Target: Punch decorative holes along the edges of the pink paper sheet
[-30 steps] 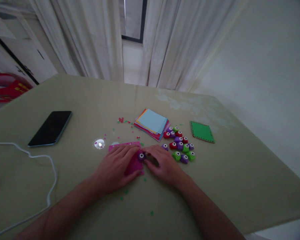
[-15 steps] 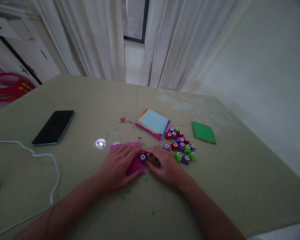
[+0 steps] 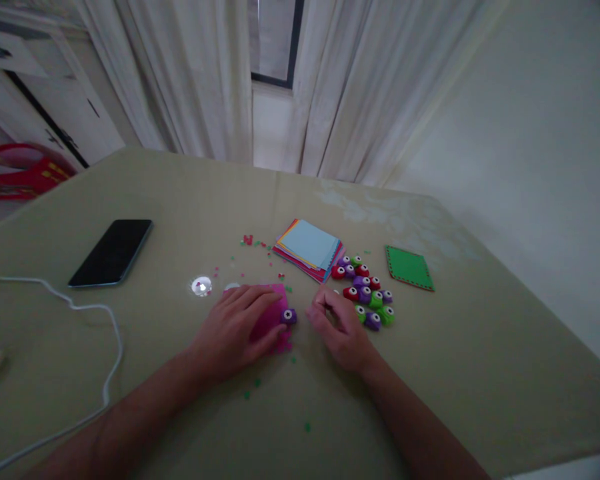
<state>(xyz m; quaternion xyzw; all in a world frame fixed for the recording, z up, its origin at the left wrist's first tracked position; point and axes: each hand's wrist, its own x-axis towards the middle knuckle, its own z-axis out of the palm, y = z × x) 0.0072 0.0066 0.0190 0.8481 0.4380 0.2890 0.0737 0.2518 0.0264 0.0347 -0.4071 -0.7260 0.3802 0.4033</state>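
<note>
My left hand (image 3: 237, 323) lies flat over a pink paper card (image 3: 275, 300), fingers stretched and thumb along its lower part. On the card's right edge sits a small purple craft punch (image 3: 289, 317) with a white round top, close to my left thumb tip. My right hand (image 3: 340, 327) is just right of that punch, apart from it, with fingers curled in and nothing visible in them. Beyond its knuckles stands a cluster of red, green and purple craft punches (image 3: 363, 295), partly covered by the hand.
Behind the hands lies a stack of coloured paper cards (image 3: 309, 243). A green card (image 3: 410, 268) with punched edges is at the right. Tiny paper cutouts (image 3: 248, 240) are scattered about. A black tablet (image 3: 113, 253) and a white cable (image 3: 111, 333) lie on the left.
My right hand has let go of the purple punch and drawn back to the right, its fingers curling. The punch stays on the card's edge. My left hand holds its place.
</note>
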